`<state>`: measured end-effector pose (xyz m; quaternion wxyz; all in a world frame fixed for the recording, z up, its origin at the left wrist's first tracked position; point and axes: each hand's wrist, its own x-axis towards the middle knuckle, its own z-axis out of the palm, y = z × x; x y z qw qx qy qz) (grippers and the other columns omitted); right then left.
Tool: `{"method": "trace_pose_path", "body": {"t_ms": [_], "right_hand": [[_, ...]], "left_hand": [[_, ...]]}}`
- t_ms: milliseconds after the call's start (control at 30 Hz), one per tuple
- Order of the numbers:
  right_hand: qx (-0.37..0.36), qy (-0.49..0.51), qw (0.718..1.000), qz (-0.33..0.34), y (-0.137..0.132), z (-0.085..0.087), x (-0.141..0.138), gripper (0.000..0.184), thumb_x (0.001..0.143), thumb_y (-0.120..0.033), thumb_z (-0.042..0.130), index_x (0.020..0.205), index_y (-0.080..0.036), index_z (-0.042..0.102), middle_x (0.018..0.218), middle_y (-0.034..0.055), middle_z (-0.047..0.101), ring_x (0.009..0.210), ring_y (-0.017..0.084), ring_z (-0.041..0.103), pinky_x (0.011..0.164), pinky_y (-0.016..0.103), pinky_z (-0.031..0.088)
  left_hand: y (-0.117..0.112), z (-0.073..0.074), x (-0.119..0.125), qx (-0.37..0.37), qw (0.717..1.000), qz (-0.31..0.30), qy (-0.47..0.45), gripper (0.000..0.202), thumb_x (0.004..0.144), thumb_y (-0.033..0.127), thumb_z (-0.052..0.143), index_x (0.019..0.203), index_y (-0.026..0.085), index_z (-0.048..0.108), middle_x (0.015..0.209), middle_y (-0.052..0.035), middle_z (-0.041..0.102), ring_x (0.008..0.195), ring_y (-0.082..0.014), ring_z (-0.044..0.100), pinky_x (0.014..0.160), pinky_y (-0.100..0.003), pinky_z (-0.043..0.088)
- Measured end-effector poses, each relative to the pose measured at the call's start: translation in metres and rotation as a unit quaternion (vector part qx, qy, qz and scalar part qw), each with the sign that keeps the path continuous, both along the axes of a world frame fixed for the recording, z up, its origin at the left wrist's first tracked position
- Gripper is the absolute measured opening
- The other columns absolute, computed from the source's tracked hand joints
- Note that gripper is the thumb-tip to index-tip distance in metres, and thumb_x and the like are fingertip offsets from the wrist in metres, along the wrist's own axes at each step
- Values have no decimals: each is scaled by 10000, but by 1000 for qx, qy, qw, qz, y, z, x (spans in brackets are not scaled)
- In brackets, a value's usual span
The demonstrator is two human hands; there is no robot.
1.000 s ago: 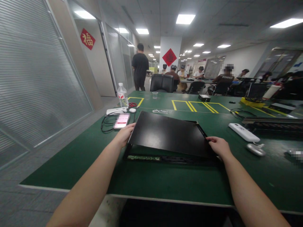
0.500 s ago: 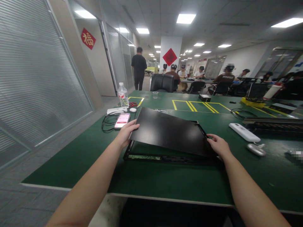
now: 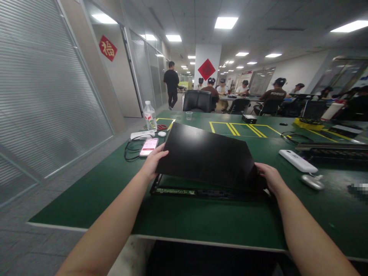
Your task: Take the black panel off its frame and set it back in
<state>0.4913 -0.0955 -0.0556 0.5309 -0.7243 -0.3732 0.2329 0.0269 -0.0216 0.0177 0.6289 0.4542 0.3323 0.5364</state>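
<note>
Over the green tabletop (image 3: 86,203), left grip (image 3: 153,162) and right grip (image 3: 268,177) clasp a black rectangular panel (image 3: 208,159) by opposite ends, likely for balance.

We've got a smooth, glossy black panel (image 3: 207,157) catching the light, a dark frame (image 3: 221,194) that looks like plastic, a smooth green tabletop (image 3: 86,205) with a soft sheen, a clear plastic bottle (image 3: 150,117), and we spot a shiny, leather-like black chair (image 3: 197,101)!

Black panel (image 3: 207,159), green table (image 3: 83,199), yellow tape (image 3: 212,127)
</note>
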Motion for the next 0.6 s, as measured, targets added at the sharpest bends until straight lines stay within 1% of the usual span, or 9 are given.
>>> {"method": "trace_pose_path", "body": {"t_ms": [67, 100, 167, 200, 267, 333, 433, 533, 600], "right_hand": [[43, 53, 998, 15, -3, 6, -2, 429, 695, -501, 715, 977, -184, 781, 1097, 126, 782, 1061, 323, 703, 804, 388, 555], [66, 86, 994, 33, -5, 11, -4, 457, 689, -498, 729, 1021, -187, 778, 1093, 124, 782, 1056, 326, 708, 821, 403, 563], [105, 163, 978, 80, -12, 21, -9, 492, 717, -488, 723, 1135, -232, 756, 1146, 99, 777, 1070, 320, 714, 876, 430, 571], [125, 180, 971, 95, -15, 26, -12, 487, 757, -509, 691, 1168, -255, 746, 1180, 85, 770, 1088, 314, 710, 901, 435, 568], [129, 179, 970, 100, -22, 33, -16, 494, 827, -580, 594, 1171, -260, 749, 1145, 98, 774, 1091, 328, 709, 904, 453, 566], [103, 143, 979, 99, -26, 36, -18, 579, 878, -645, 480, 1181, -235, 755, 1055, 133, 779, 1072, 349, 711, 897, 476, 559], [76, 112, 986, 99, -28, 36, -16, 668, 917, -637, 356, 1256, -202, 734, 1016, 159, 775, 1058, 357, 715, 908, 507, 539], [81, 121, 985, 96, -27, 35, -11, 668, 909, -579, 339, 1285, -180, 722, 1078, 175, 767, 1057, 359, 719, 919, 519, 533], [97, 121, 983, 95, -27, 35, -6, 654, 884, -566, 367, 1255, -176, 738, 1085, 186, 762, 1056, 365, 719, 913, 516, 541]], "left_hand": [[3, -1, -3, 0, 1000, 7, -14, 721, 644, 224, 807, 1354, 158, 700, 1140, -90, 805, 1063, -314, 746, 902, -350, 590], [5, -2, -4, 1, 1000, 7, -22, 718, 652, 228, 799, 1359, 158, 695, 1134, -87, 805, 1049, -308, 749, 895, -344, 590], [7, -3, -7, 0, 999, 9, -31, 700, 669, 233, 776, 1360, 155, 691, 1106, -80, 810, 1012, -298, 755, 857, -333, 597], [8, -3, -8, -3, 999, 10, -30, 688, 676, 235, 762, 1356, 153, 693, 1084, -77, 812, 987, -297, 758, 825, -331, 602], [8, -3, -8, -10, 1000, 8, -23, 669, 688, 240, 743, 1349, 149, 698, 1050, -76, 815, 943, -300, 762, 763, -329, 604], [8, -5, -7, -11, 1000, 9, -17, 647, 693, 247, 739, 1331, 146, 711, 1027, -76, 816, 915, -300, 762, 724, -322, 595], [9, -8, -5, -7, 1000, 12, -2, 586, 679, 265, 761, 1250, 133, 755, 1013, -83, 817, 925, -304, 759, 723, -309, 576], [11, -13, -2, 1, 999, 28, 37, 492, 663, 310, 816, 1119, 123, 798, 1019, -100, 815, 1011, -321, 741, 790, -317, 566], [12, -15, 0, 9, 995, 59, 81, 421, 665, 367, 851, 1018, 141, 816, 1015, -107, 813, 1073, -329, 718, 847, -328, 556]]}}
